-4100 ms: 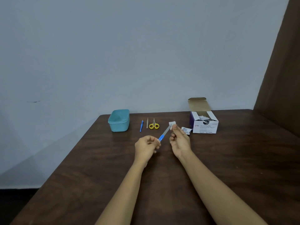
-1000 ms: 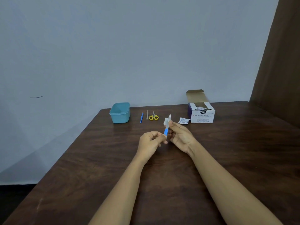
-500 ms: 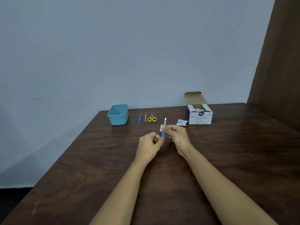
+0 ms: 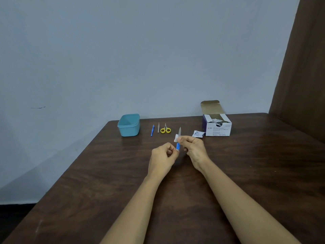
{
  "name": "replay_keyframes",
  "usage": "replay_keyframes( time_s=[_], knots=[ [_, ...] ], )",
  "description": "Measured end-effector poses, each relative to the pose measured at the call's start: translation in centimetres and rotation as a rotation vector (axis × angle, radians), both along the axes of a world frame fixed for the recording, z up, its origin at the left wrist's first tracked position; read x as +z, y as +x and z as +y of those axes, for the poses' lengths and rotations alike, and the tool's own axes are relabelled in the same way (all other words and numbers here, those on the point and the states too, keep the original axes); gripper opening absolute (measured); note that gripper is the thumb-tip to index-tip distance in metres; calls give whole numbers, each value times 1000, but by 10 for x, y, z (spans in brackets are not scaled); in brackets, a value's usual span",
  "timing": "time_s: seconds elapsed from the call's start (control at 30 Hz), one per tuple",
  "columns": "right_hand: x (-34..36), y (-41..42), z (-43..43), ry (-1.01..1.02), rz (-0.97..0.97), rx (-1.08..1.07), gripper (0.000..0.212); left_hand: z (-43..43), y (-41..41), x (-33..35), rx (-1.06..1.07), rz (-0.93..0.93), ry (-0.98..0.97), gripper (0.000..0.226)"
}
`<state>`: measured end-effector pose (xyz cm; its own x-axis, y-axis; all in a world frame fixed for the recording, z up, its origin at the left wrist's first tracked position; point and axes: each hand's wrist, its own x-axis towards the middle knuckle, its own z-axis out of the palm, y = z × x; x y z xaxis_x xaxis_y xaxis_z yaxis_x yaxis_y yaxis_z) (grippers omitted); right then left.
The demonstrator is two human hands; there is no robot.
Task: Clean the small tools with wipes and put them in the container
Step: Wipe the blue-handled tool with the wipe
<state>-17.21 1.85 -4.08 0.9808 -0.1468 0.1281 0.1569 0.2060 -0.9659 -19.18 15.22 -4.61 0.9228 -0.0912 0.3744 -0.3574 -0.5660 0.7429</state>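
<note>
My left hand (image 4: pixel 162 156) pinches the blue handle of a small blade tool (image 4: pixel 178 140), which stands nearly upright with its grey tip up. My right hand (image 4: pixel 194 149) pinches a white wipe (image 4: pixel 176 138) folded round the tool's shaft just above the handle. Both hands hover over the middle of the brown table (image 4: pixel 246 173). Farther back stands the teal container (image 4: pixel 129 125), open on top. To its right lie a blue tool (image 4: pixel 152 130), a grey tool (image 4: pixel 158 127) and yellow-handled scissors (image 4: pixel 165 129).
An open box of alcohol swabs (image 4: pixel 217 128) stands at the back right, with a torn swab packet (image 4: pixel 198 134) beside it. A grey wall rises behind the table and a brown panel (image 4: pixel 302 67) stands at the right. The table's left edge runs diagonally.
The tool has swung from a tilt to nearly upright. The wipe has slid from the tip down the shaft toward the blue handle.
</note>
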Motion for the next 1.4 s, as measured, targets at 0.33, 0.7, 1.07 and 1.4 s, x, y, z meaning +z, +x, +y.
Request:
replay_keyframes(
  time_s=[0.33,0.7,1.07,1.4],
  knots=[
    [0,1,1,41,49,-125,18,-2,-1,0,-18,14,44,11],
    [-5,6,-5,138,43,-31,8,-1,-3,1,-82,46,108,5],
    [-1,3,-4,-26,21,-28,10,-5,-4,2,-70,15,101,13],
    [1,3,-7,94,41,10,6,-5,-1,1,-77,5,84,16]
  ],
)
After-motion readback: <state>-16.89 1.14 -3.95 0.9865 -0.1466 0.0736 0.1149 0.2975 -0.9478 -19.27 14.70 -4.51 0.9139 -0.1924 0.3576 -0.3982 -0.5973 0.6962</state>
